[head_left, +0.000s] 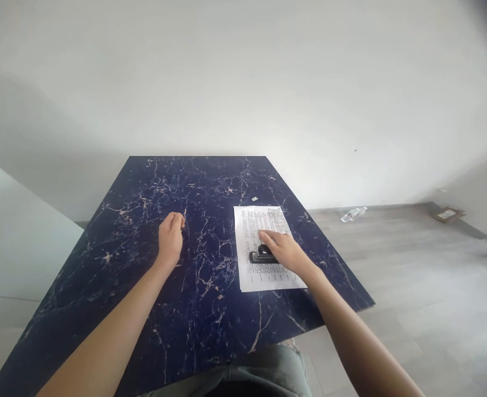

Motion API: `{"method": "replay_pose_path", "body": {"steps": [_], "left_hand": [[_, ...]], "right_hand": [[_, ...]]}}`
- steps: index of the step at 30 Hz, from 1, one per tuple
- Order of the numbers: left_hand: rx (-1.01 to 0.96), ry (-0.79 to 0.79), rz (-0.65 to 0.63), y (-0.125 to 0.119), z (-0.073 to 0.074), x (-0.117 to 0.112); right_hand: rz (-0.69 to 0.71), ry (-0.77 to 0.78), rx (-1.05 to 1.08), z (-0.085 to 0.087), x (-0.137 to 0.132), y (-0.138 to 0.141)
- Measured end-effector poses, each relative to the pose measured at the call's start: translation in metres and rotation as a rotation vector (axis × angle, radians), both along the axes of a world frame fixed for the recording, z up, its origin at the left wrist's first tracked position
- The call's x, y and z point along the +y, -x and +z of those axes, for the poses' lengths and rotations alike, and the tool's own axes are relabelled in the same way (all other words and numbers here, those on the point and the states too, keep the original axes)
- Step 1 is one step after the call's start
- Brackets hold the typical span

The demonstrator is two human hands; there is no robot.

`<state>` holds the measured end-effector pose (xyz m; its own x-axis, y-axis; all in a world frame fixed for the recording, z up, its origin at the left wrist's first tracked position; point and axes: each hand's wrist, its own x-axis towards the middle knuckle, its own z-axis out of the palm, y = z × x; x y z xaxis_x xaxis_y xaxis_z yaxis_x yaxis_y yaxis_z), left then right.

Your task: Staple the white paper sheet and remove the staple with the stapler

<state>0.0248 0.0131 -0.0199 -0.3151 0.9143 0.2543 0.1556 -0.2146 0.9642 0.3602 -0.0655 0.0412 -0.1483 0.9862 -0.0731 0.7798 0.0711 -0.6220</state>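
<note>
Stapler [255, 257] is held in the right hand [285, 250], over the middle of the paper [254, 280]; contact cannot be told. Left hand [171, 234] is curled, left of the paper; contents hidden. A level grip, without drag on the paper, is advised.

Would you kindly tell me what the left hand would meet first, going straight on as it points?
The left hand would probably meet the wall, past the far edge of the table; the paper and scrap lie right of that line, though depth is hard to judge.
</note>
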Motion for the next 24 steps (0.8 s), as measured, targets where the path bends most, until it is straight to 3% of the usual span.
{"method": "replay_pose_path", "body": {"steps": [4,5,10,16,20,24], "left_hand": [[-0.415,0.178,-0.382,0.036,0.021,0.013],[-0.492,0.191,-0.42,0.048,0.026,0.015],[-0.75,-0.008,-0.323,0.1,0.033,0.012],[-0.785,-0.311,-0.201,0.122,0.025,0.003],[-0.795,-0.414,-0.197,0.121,0.02,0.007],[-0.852,-0.493,-0.275,0.126,0.019,0.01]], "right_hand": [[-0.055,-0.115,0.03,0.005,0.033,-0.02],[-0.028,-0.158,-0.019,0.006,0.047,-0.024],[0.249,-0.148,-0.255,-0.009,0.108,-0.028],[0.35,-0.152,-0.445,-0.043,0.125,-0.003],[0.407,-0.22,-0.417,-0.057,0.132,0.034],[0.461,-0.243,-0.389,-0.061,0.143,0.099]]}}
